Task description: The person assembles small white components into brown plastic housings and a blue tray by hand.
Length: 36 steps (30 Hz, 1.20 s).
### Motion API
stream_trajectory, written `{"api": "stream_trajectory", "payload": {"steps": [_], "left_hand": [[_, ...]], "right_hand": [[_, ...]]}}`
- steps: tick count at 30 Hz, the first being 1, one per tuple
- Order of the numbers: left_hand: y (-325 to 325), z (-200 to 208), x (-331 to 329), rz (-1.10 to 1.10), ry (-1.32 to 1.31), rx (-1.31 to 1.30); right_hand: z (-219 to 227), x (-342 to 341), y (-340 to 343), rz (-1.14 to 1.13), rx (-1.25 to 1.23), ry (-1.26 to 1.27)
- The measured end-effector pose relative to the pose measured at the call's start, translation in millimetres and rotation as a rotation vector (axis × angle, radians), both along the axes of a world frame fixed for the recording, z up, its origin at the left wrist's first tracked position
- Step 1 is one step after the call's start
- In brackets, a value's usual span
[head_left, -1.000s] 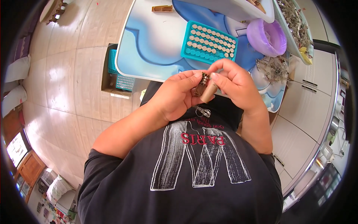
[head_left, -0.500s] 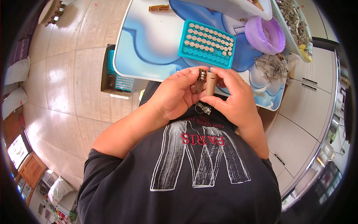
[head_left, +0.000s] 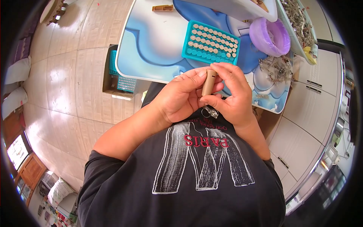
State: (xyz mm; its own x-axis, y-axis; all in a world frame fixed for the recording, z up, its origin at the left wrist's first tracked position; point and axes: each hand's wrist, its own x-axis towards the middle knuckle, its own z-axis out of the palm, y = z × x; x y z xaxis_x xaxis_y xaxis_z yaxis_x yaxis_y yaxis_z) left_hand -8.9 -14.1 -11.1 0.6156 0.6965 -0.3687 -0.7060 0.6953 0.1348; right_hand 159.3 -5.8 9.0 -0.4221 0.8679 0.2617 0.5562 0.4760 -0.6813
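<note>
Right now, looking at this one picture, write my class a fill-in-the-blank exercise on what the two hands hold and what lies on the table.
1. Both hands, the left hand and the right hand, hold a small tan ____ between them.
2. The tray of round caps on the table is coloured ____.
3. Right of the tray stands a ____ bowl.
4. Below the hands hangs a small ____ clip.

Missing words: tube; teal; purple; metal

A home kitchen used as a workplace: white cabinets [head_left: 302,113], tiled floor [head_left: 68,75], counter [head_left: 151,45] with parts tray [head_left: 210,42].
</note>
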Motion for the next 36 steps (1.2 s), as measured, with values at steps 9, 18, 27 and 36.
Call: {"api": "stream_trajectory", "payload": {"steps": [9,18,27,36], "left_hand": [[1.2,11.1,0.4,-0.034,0.307,0.146],[-5.8,24.3,1.1,-0.118,1.014,0.897],[-12.3,17.2,10.1,0.118,1.113,0.939],[-1.5,19.7,13.1,-0.062,1.001,0.797]], "right_hand": [[-0.1,-0.2,1.5,-0.050,0.045,-0.031],[-2.0,12.7,-4.8,-0.034,-0.300,0.292],[-6.6,4.6,-17.9,-0.123,-0.550,1.041],[-11.9,7.2,-17.4,-0.173,-0.459,1.047]]}}
